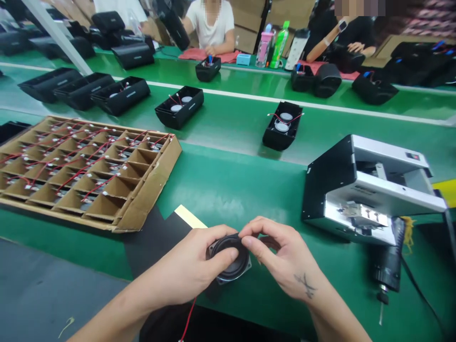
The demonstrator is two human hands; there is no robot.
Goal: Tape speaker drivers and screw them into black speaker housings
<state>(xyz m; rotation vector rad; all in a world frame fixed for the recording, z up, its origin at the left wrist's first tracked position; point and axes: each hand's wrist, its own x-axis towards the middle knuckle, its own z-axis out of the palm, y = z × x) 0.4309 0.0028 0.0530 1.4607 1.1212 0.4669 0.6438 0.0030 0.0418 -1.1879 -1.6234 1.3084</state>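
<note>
A round black speaker driver with a metal frame is held above the green bench, its cone facing up. My left hand is closed around its left side, the thumb lying over the cone. At the upper right rim, my right hand pinches with thumb and forefinger; anything between those fingertips is too small to make out. A red wire hangs below the driver. Black sheets with a pale yellow strip lie beneath and to the left of my hands.
A cardboard divider box of wired speakers stands left. To the right are a silver-black machine and a power screwdriver. Black speaker housings sit along the green line. Co-workers sit across, near bottles.
</note>
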